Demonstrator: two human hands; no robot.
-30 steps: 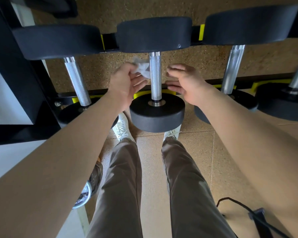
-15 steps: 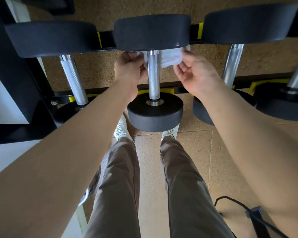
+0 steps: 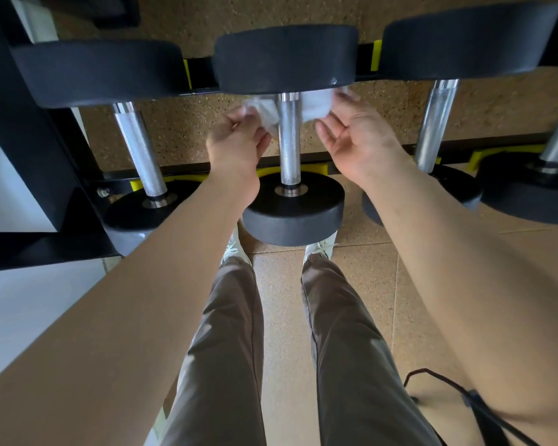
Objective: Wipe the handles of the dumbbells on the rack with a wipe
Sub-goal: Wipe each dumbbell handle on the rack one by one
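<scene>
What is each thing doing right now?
White crumpled wipe: stretched, both ends held.
Knurled steel middle dumbbell handle: racked, wipe behind its top.
Left hand: grips wipe's left end.
Right hand: pinches wipe's right end.
Left steel dumbbell handle: racked, bare.
Right steel dumbbell handle: racked, bare.

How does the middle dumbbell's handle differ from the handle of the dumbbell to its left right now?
The middle handle has the wipe looped behind its upper end, held by the left hand and right hand; the left handle is bare and untouched. The middle handle runs almost straight up the picture; the left handle slants. Both are knurled silver bars.
</scene>
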